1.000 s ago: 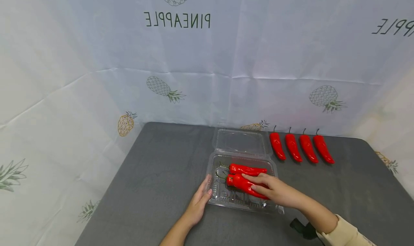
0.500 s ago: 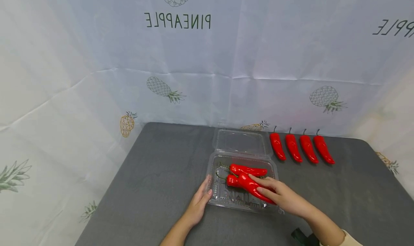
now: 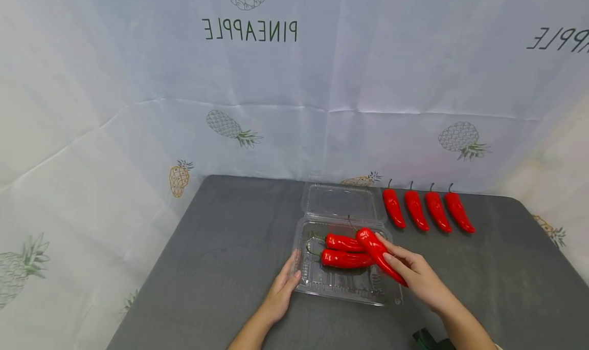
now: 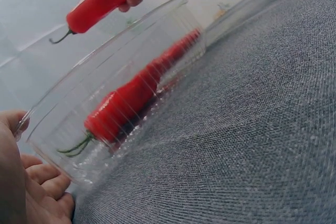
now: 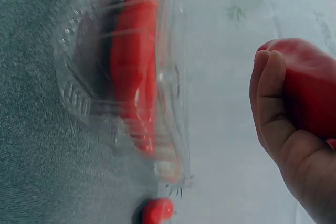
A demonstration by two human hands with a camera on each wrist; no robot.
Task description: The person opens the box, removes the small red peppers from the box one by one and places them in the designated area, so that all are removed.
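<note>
A clear plastic clamshell box stands with its lid folded back behind it. Inside lie two red chili peppers, the nearer pepper beside the farther pepper, with green stems pointing left. My left hand holds the box at its left side, one fingertip at the rim in the left wrist view. Above the box's right side, my right hand grips another red chili pepper between thumb and fingers, its stem end tilted up and away. That hand covers part of the pepper.
Several red chili peppers, one of them the nearest pepper, lie in a row at the back right of the dark grey table. A dark green object shows by the right forearm. A pineapple-print curtain hangs behind the table.
My right hand has lifted the pepper up off the nearer pepper in the box and moved it to the right, turning it more upright. The left hand stays in place.
</note>
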